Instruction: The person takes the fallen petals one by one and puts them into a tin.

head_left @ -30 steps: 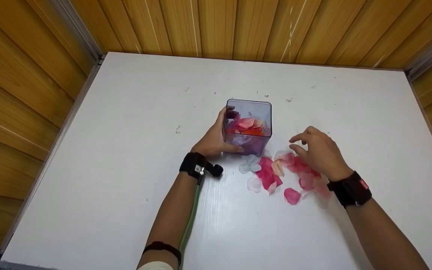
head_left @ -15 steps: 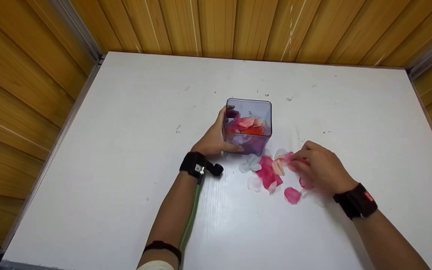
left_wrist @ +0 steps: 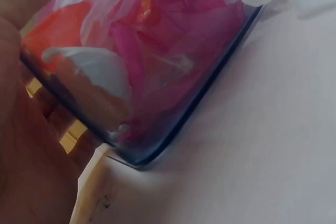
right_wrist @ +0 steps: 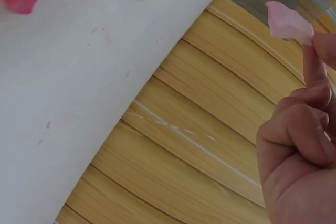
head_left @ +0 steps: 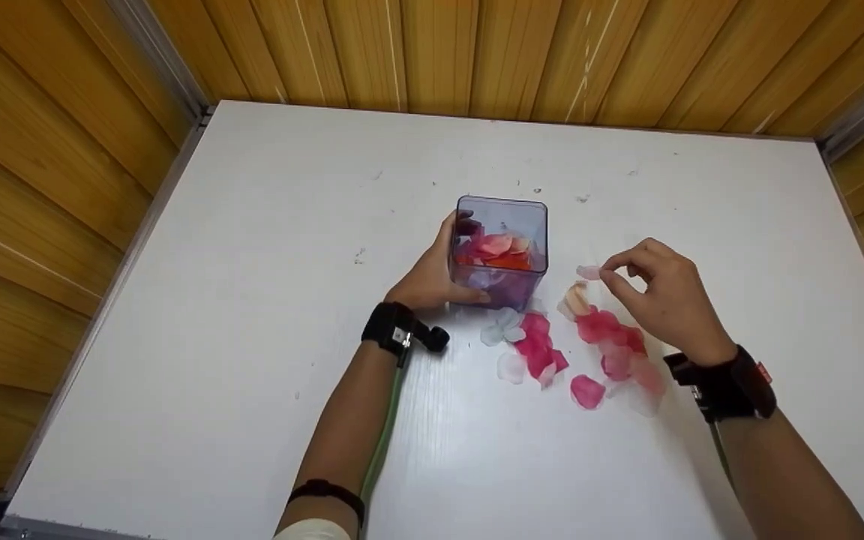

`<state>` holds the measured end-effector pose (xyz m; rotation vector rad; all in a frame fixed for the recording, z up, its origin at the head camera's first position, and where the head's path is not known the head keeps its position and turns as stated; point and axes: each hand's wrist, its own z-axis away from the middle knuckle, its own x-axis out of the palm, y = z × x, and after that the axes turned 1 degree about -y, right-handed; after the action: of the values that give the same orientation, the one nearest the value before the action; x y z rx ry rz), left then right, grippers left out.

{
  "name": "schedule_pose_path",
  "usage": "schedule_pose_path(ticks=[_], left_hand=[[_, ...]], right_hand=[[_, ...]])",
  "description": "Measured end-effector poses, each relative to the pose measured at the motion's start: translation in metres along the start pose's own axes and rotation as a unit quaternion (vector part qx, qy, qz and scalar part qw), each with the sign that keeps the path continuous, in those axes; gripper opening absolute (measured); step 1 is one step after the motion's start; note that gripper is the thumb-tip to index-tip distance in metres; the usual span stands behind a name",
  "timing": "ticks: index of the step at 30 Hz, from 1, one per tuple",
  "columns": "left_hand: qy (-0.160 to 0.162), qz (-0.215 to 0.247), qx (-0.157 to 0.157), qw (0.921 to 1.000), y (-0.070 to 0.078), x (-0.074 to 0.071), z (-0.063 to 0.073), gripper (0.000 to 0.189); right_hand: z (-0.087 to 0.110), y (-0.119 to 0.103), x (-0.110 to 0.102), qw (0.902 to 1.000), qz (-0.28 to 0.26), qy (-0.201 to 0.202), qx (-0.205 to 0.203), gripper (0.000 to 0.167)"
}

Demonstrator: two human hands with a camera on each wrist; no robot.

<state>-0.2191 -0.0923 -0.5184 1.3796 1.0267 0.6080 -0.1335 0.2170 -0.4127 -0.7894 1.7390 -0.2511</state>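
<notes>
Here, the right hand [head_left: 668,296] has its thumb and index finger together, pinching the edge of 1 pale pink petal [head_left: 588,272], which points left from the fingertips. Just left of that petal and apart from it is the see-through purple container [head_left: 514,289], with the left hand [head_left: 428,281] clamped round its left side. Loose petals [head_left: 498,247] lie inside. Nearer the person than the right hand's fingertips, a pink-and-red cluster [head_left: 612,337] lies on the white table [head_left: 177,337]; further left, white petals [head_left: 503,328] sit just below the left hand's thumb. Beyond both hands stands a wood-panelled wall [head_left: 507,60].
</notes>
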Motion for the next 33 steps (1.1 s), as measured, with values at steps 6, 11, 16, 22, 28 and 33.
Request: schedule_pose_path(ticks=[6, 11, 16, 22, 28, 33], left_hand=[[0.001, -0.001, 0.005, 1.0, -0.001, 0.0, -0.001, 0.132], [0.002, -0.001, 0.006, 1.0, -0.001, -0.001, -0.001, 0.132], [-0.005, 0.004, 0.004, 1.0, -0.002, -0.001, -0.001, 0.131], [-0.006, 0.033, 0.007, 0.9994, -0.003, -0.002, -0.001, 0.131], [-0.007, 0.012, 0.015, 0.9998, -0.004, -0.002, -0.001, 0.127], [-0.002, 0.009, 0.005, 0.9999, -0.006, -0.004, 0.001, 0.128]], right_hand=[[-0.021, -0.022, 0.011, 0.9953, -0.024, 0.088, -0.033, 0.007], [-0.044, -0.045, 0.029, 0.9911, -0.024, 0.107, -0.076, 0.011], [-0.067, -0.062, 0.051, 0.9903, 0.048, 0.058, -0.118, 0.013], [-0.079, -0.067, 0.066, 0.9879, 0.087, 0.004, -0.129, 0.017], [-0.066, -0.062, 0.051, 0.9897, 0.071, 0.028, -0.121, 0.018], [-0.056, -0.049, 0.033, 0.9887, 0.069, 0.085, -0.103, 0.015]])
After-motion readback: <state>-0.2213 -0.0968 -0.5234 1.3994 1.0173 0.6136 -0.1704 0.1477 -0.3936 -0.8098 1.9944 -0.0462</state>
